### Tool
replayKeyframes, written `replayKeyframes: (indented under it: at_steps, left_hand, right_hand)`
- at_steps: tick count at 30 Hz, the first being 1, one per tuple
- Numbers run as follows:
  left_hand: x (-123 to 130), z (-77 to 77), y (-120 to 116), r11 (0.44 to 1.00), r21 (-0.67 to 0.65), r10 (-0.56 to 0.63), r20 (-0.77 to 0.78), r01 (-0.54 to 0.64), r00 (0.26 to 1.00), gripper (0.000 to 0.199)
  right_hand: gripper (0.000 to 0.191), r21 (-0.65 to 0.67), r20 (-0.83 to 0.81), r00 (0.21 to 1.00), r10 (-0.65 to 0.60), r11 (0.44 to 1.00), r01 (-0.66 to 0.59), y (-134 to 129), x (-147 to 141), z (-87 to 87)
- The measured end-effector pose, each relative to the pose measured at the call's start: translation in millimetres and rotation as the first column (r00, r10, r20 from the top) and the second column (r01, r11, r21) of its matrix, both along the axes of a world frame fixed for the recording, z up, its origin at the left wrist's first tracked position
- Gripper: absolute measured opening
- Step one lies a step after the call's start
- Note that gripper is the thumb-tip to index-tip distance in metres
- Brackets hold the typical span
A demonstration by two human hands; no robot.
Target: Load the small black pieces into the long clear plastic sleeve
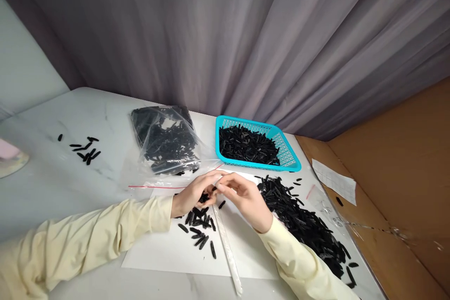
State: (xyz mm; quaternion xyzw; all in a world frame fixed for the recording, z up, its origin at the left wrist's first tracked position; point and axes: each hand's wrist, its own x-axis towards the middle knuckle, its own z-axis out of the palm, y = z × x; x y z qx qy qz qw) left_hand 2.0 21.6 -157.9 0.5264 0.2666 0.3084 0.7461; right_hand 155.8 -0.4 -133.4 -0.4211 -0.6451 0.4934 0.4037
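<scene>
My left hand [195, 194] is cupped over the white paper sheet [151, 248], its fingers curled around several small black elongated pieces [204, 197]. The fingertips of my right hand [248, 198] are closed in a pinch close to the left fingers, with a dark piece [214, 189] showing at the tips. More loose black pieces [201, 236] lie scattered on the paper below the left hand. A narrow white strip [227, 248] runs across the paper from under the hands toward me. What the black pieces are cannot be made out.
Behind the hands stands a turquoise basket [258, 166] with black pieces inside. Left of it lies a clear zip bag [168, 145] of similar pieces. A large black pile [302, 220] spreads along the right. A few pieces [85, 151] lie far left; a paper slip [333, 180] is at right.
</scene>
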Motion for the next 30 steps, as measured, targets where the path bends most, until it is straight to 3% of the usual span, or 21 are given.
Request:
replayKeyframes:
  at_steps: [3, 7, 16, 30]
  left_hand:
    - [0, 2.0, -3, 0.997, 0.059, 0.046, -0.073, -0.042, 0.996, 0.042]
    - [-1, -0.6, -9, 0.980, 0.191, 0.096, -0.162, -0.064, 0.982, 0.048]
    - [-1, -1.6, -11, 0.914, 0.405, 0.143, -0.365, 0.018, 0.920, 0.045]
    - [1, -3.4, -11, 0.864, 0.503, 0.193, -0.355, 0.013, 0.915, 0.042]
  right_hand:
    - [0.015, -0.300, -0.277, 0.956, -0.093, 0.954, 0.006, -7, 14, -6.8]
    - [0.018, -0.429, -0.446, 0.871, -0.206, 0.903, -0.006, -14, 22, -22.2]
    - [0.018, -0.439, -0.568, 0.794, -0.215, 0.895, -0.071, -18, 19, -31.0]
    - [0.024, -0.400, -0.567, 0.802, -0.187, 0.914, -0.069, -20, 21, -30.7]
